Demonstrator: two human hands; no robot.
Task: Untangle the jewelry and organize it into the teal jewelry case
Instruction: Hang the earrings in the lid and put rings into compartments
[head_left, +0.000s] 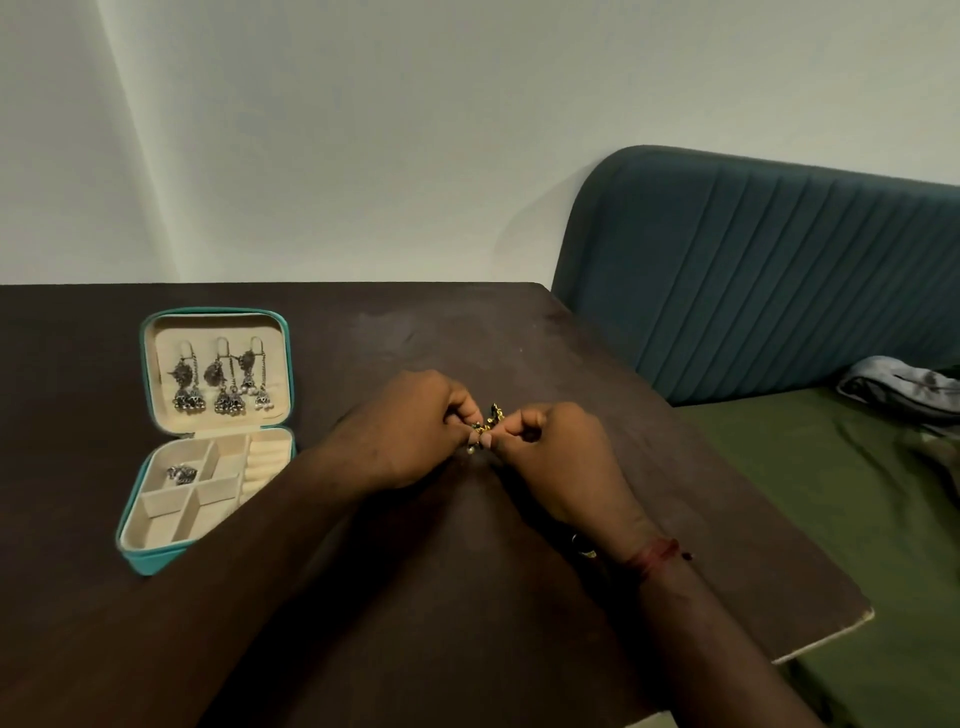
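Two hands work at a small gold-and-green piece of jewelry above a dark table.

The left hand and right hand, fingers curled, pinch the tangled piece between them, just off the tabletop. To the left, well apart from the hands, the teal case lies open: three pairs of silver earrings hang in its lid, and one small silver item sits in the far-left compartment of the tray. A red thread circles the right wrist. A teal headboard stands at right.
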